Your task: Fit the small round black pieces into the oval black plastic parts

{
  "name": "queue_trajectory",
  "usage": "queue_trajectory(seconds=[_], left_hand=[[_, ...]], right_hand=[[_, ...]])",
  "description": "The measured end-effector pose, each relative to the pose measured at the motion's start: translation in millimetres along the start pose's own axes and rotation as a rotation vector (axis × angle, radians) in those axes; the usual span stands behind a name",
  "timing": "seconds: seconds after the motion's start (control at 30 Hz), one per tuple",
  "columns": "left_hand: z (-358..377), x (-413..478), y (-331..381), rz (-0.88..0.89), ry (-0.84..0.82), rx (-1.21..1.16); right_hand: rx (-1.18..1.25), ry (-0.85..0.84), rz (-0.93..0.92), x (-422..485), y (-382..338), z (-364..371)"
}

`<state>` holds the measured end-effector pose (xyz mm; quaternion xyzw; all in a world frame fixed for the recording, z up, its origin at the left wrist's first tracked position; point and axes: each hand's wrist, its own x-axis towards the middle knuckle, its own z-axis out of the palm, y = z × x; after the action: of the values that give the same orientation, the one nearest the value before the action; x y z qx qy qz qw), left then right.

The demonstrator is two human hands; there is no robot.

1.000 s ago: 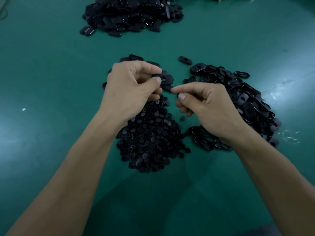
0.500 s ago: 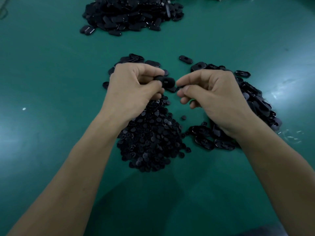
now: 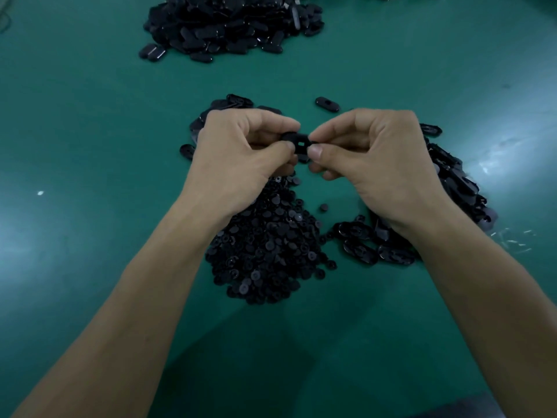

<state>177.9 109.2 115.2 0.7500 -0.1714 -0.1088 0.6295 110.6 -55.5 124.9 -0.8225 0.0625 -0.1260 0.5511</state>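
Note:
An oval black plastic part [image 3: 298,141] with a small square hole is held above the table between both hands. My left hand [image 3: 241,155] pinches its left end between thumb and forefinger. My right hand [image 3: 370,155] pinches its right end the same way. Whether a small round piece is in my fingers I cannot tell. Below the hands lies a heap of small round black pieces [image 3: 268,245]. A pile of oval parts [image 3: 452,188] spreads to the right, partly hidden by my right wrist.
The green table [image 3: 90,146] carries a large heap of black oval parts [image 3: 232,25] at the far edge. A single oval part [image 3: 327,104] lies just beyond the hands. One loose round piece [image 3: 324,207] sits between the two near piles. More ovals [image 3: 229,104] lie behind my left hand.
My right hand has moved left to meet the left hand and now pinches the right end of the oval part, which the left hand alone held before.

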Motion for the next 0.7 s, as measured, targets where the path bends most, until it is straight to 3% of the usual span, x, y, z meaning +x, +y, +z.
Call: queue_trajectory(seconds=[0.5, 0.7], left_hand=[[4.3, -2.4, -1.1, 0.045, -0.006, 0.067], [6.4, -3.2, -0.8, 0.065, -0.009, 0.120]], right_hand=[[-0.177, 0.111, -0.013, -1.4, -2.8, 10.4], [-0.249, 0.065, 0.025, 0.3, -6.0, 9.8]])
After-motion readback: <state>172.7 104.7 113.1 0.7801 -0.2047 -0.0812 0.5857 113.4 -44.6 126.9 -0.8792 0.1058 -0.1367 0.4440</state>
